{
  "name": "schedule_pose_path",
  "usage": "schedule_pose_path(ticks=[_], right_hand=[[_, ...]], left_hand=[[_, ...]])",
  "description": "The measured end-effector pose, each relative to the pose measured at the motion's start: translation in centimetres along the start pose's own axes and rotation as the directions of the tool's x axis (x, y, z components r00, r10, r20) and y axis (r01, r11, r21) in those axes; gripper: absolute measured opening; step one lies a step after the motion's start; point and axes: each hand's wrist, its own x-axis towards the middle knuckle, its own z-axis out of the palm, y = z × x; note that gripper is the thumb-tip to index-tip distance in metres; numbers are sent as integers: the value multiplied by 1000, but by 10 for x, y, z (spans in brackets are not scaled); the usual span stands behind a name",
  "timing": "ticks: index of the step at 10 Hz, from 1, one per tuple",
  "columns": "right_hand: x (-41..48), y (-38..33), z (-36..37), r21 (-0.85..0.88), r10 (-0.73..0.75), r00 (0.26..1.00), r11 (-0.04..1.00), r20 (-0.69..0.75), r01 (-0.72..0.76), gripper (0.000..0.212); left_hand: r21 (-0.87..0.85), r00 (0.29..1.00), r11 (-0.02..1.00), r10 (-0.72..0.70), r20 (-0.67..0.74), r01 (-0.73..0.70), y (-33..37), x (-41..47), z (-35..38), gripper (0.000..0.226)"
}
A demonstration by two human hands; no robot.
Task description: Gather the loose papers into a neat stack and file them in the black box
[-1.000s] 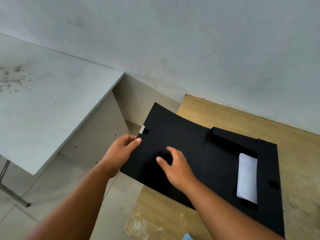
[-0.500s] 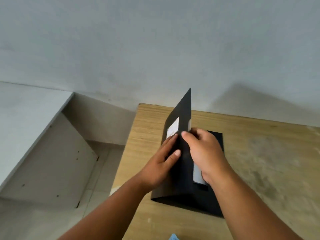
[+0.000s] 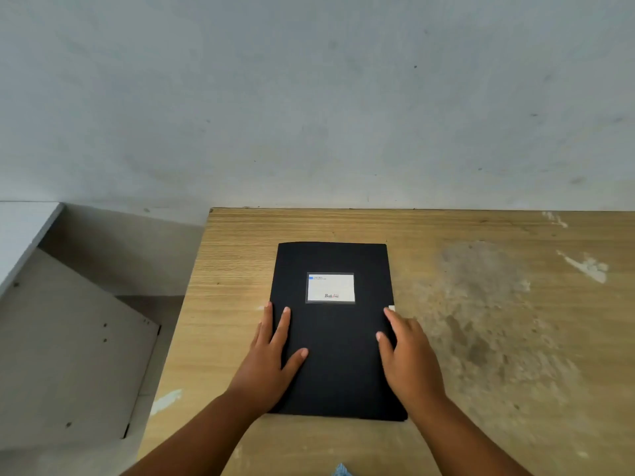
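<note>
Now the flat black cardboard file box (image 3: pixel 335 334) lies closed on the worn wooden table (image 3: pixel 481 338), left hand (image 3: pixel 271 352) and right hand (image 3: pixel 407 355) pressing open-palmed, gripping nothing, probably seating its flap.

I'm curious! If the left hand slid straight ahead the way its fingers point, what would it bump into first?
Probably nothing soon: the left hand points along the black box toward the wall. The white label sits to the right of that line.
</note>
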Motion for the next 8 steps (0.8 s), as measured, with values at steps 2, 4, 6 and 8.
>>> schedule_pose_path(ticks=[2,4,6,8], right_hand=[[3,31,21,-309,-52,988,946,146,96,68],[45,47,10,-392,-83,989,912,118,124,69],[96,50,-12,-383,-21,979,918,203,99,68],[110,43,-55,-177,-76,995,980,66,86,56]], left_hand=[[64,1000,998,-9,-15,10,11,13,8,88],[97,1000,995,-24,-15,26,40,47,10,88],[115,997,991,-73,32,69,70,85,6,88],[333,997,942,-26,-75,50,112,92,-19,82]])
